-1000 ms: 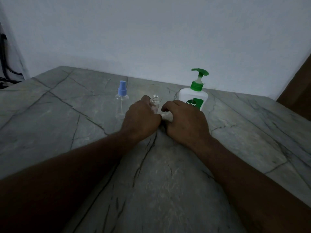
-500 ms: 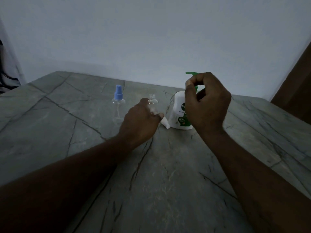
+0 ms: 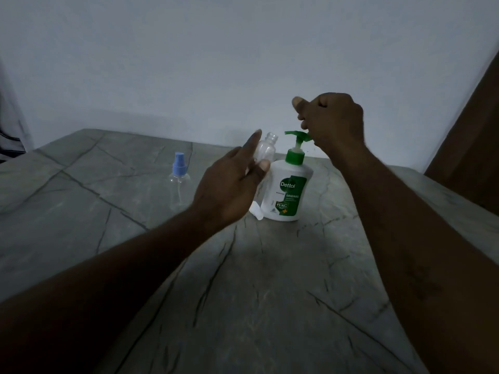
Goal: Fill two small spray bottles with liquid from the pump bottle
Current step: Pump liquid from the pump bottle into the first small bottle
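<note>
Left fingers (image 3: 251, 143) pinch uncapped spray bottle (image 3: 266, 150) upright, mouth up; right fingers (image 3: 304, 125) curled.

- A bench (image 3: 243, 279) fills the lower half of the view. Its top is grey-green and stone-like, crossed by thin dark veins and crack-like lines running in several directions. The light on it is dim, with a paler patch near the middle.
- A plain, pale wall (image 3: 189, 63) stands behind the bench, with a soft shadow where the two meet.
- A brown panel (image 3: 475, 147) rises at the right edge, slanting across the wall and down behind the bench's far right corner. What it belongs to cannot be told.
- A pale strip (image 3: 10, 125) with a few dark lines shows at the far left edge, too cropped to identify.
</note>
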Available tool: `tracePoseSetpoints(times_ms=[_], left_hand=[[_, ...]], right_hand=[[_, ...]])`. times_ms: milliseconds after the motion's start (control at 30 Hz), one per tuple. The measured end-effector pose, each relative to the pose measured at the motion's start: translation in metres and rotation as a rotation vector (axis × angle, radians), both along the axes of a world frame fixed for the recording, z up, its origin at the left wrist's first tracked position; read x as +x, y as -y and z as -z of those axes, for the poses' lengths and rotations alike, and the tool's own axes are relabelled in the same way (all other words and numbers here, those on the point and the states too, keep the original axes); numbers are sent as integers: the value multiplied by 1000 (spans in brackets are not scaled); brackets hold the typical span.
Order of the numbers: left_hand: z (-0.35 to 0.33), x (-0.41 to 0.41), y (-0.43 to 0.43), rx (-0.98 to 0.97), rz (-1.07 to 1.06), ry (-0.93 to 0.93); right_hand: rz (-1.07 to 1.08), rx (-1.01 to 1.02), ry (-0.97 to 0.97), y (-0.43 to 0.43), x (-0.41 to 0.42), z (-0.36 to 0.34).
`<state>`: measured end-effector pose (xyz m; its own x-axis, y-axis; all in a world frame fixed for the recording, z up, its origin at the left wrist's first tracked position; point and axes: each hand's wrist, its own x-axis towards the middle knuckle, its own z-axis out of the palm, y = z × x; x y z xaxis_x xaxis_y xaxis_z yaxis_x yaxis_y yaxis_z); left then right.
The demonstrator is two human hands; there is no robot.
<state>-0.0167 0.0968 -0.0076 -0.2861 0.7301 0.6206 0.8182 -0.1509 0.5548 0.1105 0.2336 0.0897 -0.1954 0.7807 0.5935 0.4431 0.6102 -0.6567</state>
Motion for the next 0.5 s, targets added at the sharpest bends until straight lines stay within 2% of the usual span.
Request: tracePoseSetpoints(times_ms=[200, 333, 500], left_hand=[[-2, -12, -20, 22, 130, 153], [10, -16, -26, 18, 214, 315], [6, -10, -25, 76, 305, 362]], right_hand=[[-224, -386, 13, -11, -17, -17], [-260, -475, 62, -16, -25, -5], [-312, -575, 12, -20, -26, 5]])
